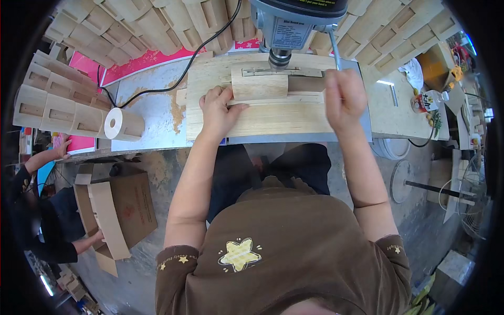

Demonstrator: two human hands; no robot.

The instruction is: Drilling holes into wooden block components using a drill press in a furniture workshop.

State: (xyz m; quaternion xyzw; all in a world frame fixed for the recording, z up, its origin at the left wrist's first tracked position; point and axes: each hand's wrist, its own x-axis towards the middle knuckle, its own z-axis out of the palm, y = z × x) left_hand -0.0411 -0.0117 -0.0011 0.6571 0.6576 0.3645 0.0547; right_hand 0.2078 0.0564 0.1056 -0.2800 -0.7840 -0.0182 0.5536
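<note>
A pale wooden block with a rounded face lies in a wooden jig on the bench. The grey drill press stands over it, and its chuck hangs close above the block's back edge. Whether the bit is in the wood cannot be made out. At the block's left end is my left hand, its fingers curled against the block and its thumb lying along the jig. My right hand is closed round the lower end of the drill press lever, right of the block.
Rows of similar wooden blocks line the bench's left and back. One drilled round block stands at their near end. A black cable crosses the bench. At left, another person's hand touches a cardboard box. A bottle lies at right.
</note>
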